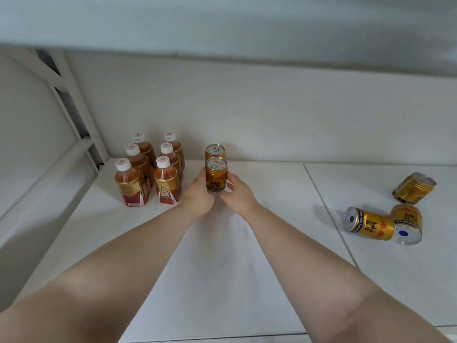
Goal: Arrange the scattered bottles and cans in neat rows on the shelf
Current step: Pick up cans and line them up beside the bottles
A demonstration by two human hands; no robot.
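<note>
A gold can (216, 175) stands upright on the white shelf (222, 268), held from both sides: my left hand (197, 194) grips its left side and my right hand (236, 194) its right. Directly behind it stands a second gold can (214, 151), close to the back wall. To the left, several brown tea bottles (148, 169) with white caps stand in two neat rows. On the right part of the shelf three gold cans lie on their sides: one far right (414, 188), one (368, 224) with its base toward me, and one (406, 225) touching it.
The shelf's back wall (272, 120) runs just behind the bottles and cans. A white metal frame (74, 115) stands at the left. A seam (326, 209) divides the shelf board into two panels. The upper shelf's underside (222, 26) hangs overhead.
</note>
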